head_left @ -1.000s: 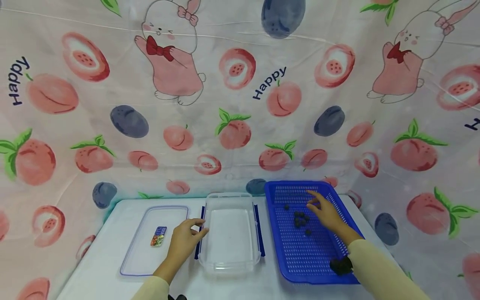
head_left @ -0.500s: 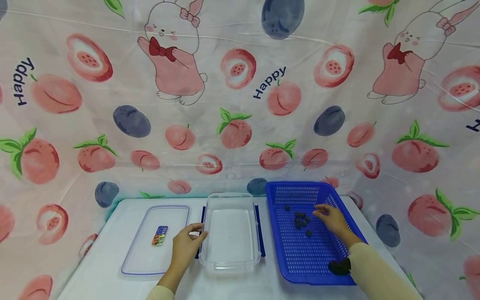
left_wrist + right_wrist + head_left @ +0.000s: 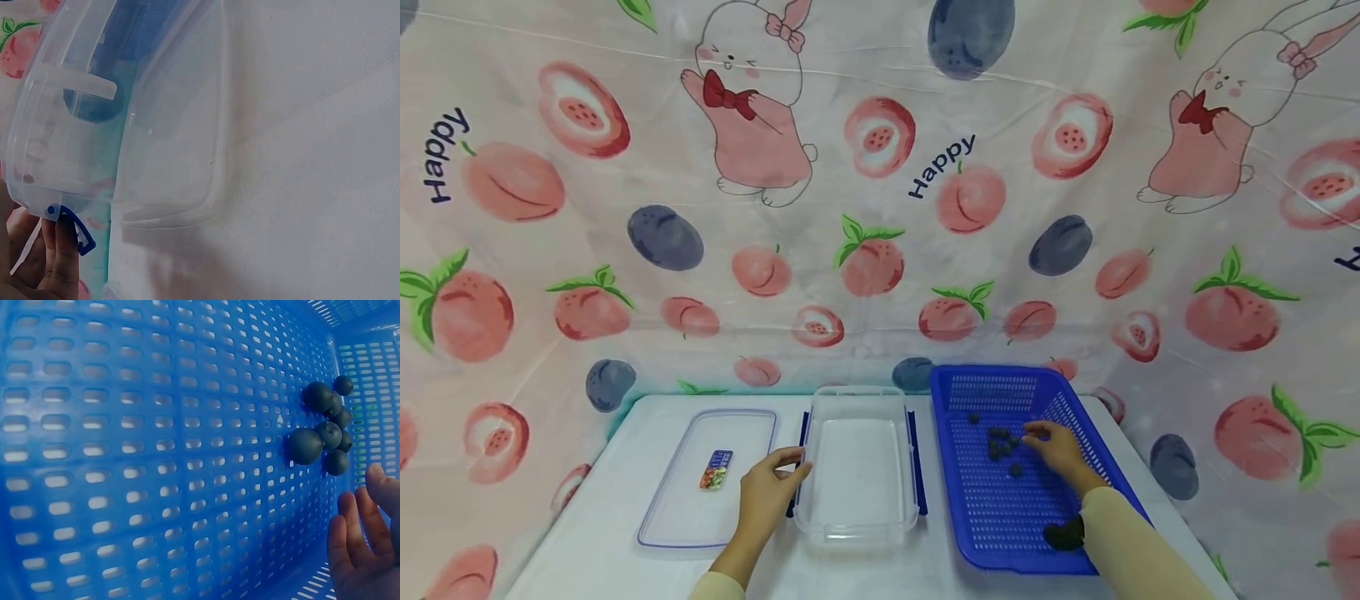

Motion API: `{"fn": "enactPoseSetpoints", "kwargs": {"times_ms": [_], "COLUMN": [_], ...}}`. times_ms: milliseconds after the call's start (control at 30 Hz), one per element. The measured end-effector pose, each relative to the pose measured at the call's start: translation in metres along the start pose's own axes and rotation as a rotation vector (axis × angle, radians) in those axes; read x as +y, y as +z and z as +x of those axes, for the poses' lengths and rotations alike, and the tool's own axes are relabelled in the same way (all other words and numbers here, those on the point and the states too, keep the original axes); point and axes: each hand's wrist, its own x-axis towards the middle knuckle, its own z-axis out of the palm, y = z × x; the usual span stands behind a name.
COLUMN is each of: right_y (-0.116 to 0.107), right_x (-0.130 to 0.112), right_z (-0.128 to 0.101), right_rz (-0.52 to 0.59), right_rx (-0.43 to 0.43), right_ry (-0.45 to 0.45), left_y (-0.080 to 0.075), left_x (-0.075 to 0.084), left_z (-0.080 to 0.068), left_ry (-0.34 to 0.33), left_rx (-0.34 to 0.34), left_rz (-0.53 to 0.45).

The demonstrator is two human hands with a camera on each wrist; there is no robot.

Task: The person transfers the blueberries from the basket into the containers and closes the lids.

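A clear plastic container (image 3: 856, 467) with blue side latches stands mid-table, without a lid on it. My left hand (image 3: 767, 492) holds its left rim; in the left wrist view the fingers (image 3: 62, 250) lie against the outside, by a blue latch (image 3: 78, 231). To the right, my right hand (image 3: 1060, 450) is inside a blue perforated basket (image 3: 992, 521). Its fingers are loosely extended, with nothing visible between them. Several small dark round fruits like blueberries (image 3: 304, 446) lie on the basket floor beside the fingertips, mostly in a loose cluster.
Left of the container lies a flat clear lid (image 3: 673, 500) with a blue edge seal and a colourful label (image 3: 717, 470). A dark lumpy thing (image 3: 1063, 534) shows in the basket's near right corner, partly behind the sleeve. A fruit-print cloth (image 3: 865, 350) hangs behind the table.
My right hand has come down and nearer within the basket, its fingers now beside the dark fruits. The left hand stays at the container's left rim.
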Motion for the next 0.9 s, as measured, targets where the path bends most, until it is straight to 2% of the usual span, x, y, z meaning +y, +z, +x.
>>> {"fn": "enactPoseSetpoints", "kwargs": {"times_ms": [233, 467, 900], "right_y": [0.001, 0.006, 0.018], "right_x": [0.001, 0.001, 0.004], "right_z": [0.004, 0.006, 0.015], "right_rz": [0.01, 0.015, -0.021], "right_rx": [-0.004, -0.034, -0.038], "right_ry": [0.035, 0.051, 0.095], "left_y": [-0.002, -0.004, -0.004], "left_x": [0.0, -0.002, -0.008], "left_z": [0.001, 0.003, 0.016], "left_ry": [0.01, -0.056, -0.058], "left_rx": [0.002, -0.024, -0.034], "left_rz": [-0.02, -0.07, -0.092]}}
